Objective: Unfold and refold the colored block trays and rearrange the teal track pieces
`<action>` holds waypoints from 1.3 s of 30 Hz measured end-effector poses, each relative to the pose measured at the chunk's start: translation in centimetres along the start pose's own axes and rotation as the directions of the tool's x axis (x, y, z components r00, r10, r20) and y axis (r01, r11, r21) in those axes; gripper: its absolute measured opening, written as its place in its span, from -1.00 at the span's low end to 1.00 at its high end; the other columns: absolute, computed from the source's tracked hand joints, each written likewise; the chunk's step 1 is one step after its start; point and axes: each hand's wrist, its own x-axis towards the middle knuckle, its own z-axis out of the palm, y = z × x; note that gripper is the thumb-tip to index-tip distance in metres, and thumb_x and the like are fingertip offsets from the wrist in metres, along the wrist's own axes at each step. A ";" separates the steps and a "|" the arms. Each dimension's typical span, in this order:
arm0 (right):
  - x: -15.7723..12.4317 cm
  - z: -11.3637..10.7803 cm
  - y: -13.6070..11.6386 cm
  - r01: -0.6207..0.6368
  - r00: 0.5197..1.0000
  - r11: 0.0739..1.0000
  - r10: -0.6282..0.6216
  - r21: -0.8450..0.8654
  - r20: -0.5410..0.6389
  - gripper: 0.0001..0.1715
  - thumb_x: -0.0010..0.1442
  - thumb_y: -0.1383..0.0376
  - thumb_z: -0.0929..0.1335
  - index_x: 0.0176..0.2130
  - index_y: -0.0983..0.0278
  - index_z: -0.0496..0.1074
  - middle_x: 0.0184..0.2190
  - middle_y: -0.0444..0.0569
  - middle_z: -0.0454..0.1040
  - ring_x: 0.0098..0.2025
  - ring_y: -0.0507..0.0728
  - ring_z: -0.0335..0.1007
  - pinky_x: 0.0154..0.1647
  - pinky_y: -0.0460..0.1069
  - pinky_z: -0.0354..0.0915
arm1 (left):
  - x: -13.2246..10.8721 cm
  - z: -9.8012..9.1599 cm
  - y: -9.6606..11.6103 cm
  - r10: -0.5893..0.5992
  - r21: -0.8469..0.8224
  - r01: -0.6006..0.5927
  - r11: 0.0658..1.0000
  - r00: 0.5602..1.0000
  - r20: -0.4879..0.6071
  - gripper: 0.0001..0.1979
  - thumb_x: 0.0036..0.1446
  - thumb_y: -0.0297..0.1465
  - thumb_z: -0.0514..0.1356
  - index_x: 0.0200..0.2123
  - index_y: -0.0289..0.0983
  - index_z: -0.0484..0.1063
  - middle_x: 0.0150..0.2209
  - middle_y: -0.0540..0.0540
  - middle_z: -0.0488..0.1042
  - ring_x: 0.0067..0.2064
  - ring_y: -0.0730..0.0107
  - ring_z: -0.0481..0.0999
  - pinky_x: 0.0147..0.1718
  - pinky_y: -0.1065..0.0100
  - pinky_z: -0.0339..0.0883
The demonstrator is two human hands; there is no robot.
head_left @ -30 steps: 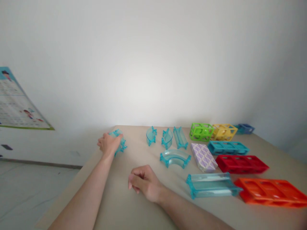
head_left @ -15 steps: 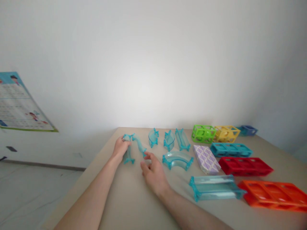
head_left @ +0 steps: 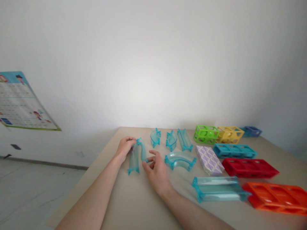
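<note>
My left hand [head_left: 125,148] grips the far end of a straight, clear turquoise track piece [head_left: 133,161], which lies lengthwise on the table. Right beside it is a curved turquoise track piece [head_left: 142,150]. The far ends of the two pieces are close together; whether they touch, I cannot tell. At the curved piece's near end, the thumb and a finger of my right hand [head_left: 156,172] close on it, while the other fingers stay loosely bent. Nearest to the right of that hand is a wide curved track piece [head_left: 179,159].
Two small curved track pieces [head_left: 155,139] and a straight track [head_left: 184,140] lie at the back. On the right are a patterned purple-white box [head_left: 209,159], a long clear track [head_left: 217,189], and green [head_left: 206,134], yellow, teal, red [head_left: 249,167] and orange [head_left: 280,197] frames. The table's left edge drops to the floor.
The straight piece has shifted right and nearer to me. The curved piece has swung closer alongside it, and my right hand now grips its near end. The view has turned slightly left.
</note>
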 end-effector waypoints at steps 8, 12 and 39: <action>0.2 -0.3 -0.6 -0.078 0.995 0.985 0.087 -0.156 0.050 -0.72 0.04 0.13 0.39 -0.55 0.26 0.40 -0.58 -0.09 0.39 -0.49 0.06 0.25 -0.44 -0.04 0.10 | -1.3 1.1 0.8 -0.023 -0.226 0.078 0.971 0.971 0.236 -0.73 -0.13 -0.31 0.24 -0.35 -0.36 0.49 -0.54 -0.05 0.49 -0.64 0.44 0.41 -0.68 0.42 0.24; 0.2 -0.4 -0.8 -0.023 0.999 0.983 0.027 -0.180 0.019 -0.75 0.01 0.22 0.38 -0.59 0.25 0.30 -0.53 -0.13 0.31 -0.48 0.04 0.19 -0.42 -0.05 0.10 | -1.6 0.7 1.5 -0.010 -0.323 0.118 0.939 0.947 0.320 -0.69 -0.20 -0.45 0.25 -0.28 -0.37 0.48 -0.54 -0.04 0.49 -0.60 0.43 0.46 -0.59 0.40 0.33; -0.4 0.0 -0.6 0.106 0.994 0.986 -0.099 0.129 -0.054 -0.74 0.14 0.22 0.30 -0.51 0.22 0.17 -0.54 -0.17 0.21 -0.47 0.03 0.18 -0.48 -0.10 0.16 | -3.5 1.3 2.2 0.182 -0.449 0.129 0.884 0.789 0.586 -0.72 -0.14 -0.39 0.36 -0.30 -0.41 0.58 -0.39 -0.19 0.58 -0.40 0.29 0.53 -0.34 0.30 0.39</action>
